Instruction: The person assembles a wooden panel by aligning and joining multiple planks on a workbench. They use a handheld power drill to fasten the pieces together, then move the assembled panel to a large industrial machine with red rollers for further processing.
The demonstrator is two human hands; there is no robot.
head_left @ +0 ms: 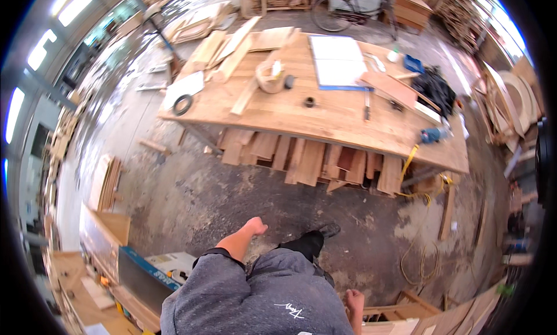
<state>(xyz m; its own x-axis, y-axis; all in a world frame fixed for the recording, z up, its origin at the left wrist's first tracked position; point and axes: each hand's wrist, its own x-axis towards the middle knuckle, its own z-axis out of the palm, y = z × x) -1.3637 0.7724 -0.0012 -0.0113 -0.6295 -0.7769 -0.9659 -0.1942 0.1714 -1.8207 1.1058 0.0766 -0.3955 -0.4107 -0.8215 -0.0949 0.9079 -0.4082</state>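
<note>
My left hand (254, 226) is in front of my body above the concrete floor, its fingers curled closed with nothing visible in them. Lower down beside my right hip hangs my right hand (353, 300), also closed, and no object shows in it. Both hands are apart from the wooden workbench (278, 117) ahead. On its top lie wood strips (235, 59), a black ring (176, 108), a tan round container (268, 82), a large white sheet (336, 59) on a blue-edged board and a blue power tool (430, 136).
Several boards (307, 161) are stacked under the bench. A yellow cable (409, 161) drops from it and coils on the floor at right. A blue-and-grey machine (148, 274) stands close on my left, and timber (406, 309) lies behind my right side. A bicycle (333, 13) is at the back.
</note>
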